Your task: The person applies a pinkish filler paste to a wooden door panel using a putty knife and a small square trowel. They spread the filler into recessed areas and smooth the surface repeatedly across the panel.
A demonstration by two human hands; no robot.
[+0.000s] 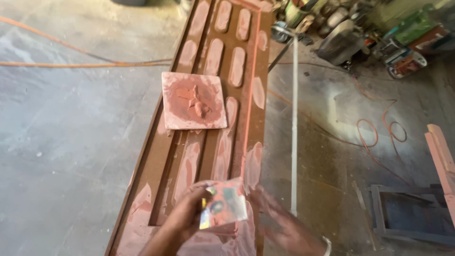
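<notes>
Two hands work at the near end of a long brown panel [222,90] that runs away from the viewer, its long axis near-to-far and leaning slightly right. The left hand [182,218] grips a small flat card [223,204], smeared pink with filler, by its left edge; the card sits tilted just over the panel's near end. The right hand [279,223] is blurred, just right of the card at the panel's right edge. Its fingers look spread flat, though I cannot tell whether it touches the card or holds anything.

Farther up the panel, well apart from both hands, a square board [193,100] carries a mound of pink filler [195,100]. It lies straight ahead and slightly left, so the left hand is nearer. Pink patches cover the panel's recessed slots. An orange cable [71,64] crosses the floor at far left.
</notes>
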